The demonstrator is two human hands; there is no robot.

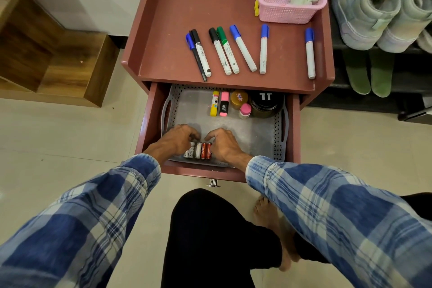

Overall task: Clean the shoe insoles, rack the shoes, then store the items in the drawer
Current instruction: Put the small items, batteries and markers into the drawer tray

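— Both hands hold the row of batteries. The left hand presses curled fingers on its left end and the right hand on its right end, squeezing it between them.
— How do the arms lie?
— Both plaid sleeves reach forward and down into the open drawer, knuckles up, thumbs pointing toward each other above the row.
— Where are the batteries?
— On the grey tray in the drawer, at its front edge. Four of them, two white and two red, side by side.
— What else is in the tray?
— At the back: one yellow stick, one pink highlighter, two jars, one small pink-capped bottle.
— And the cabinet top?
— Six markers, three blue-capped, two black, one green. Also one blue pen and one pink basket. Two pale shoes show whole on the rack to the right, with two green insoles beneath.
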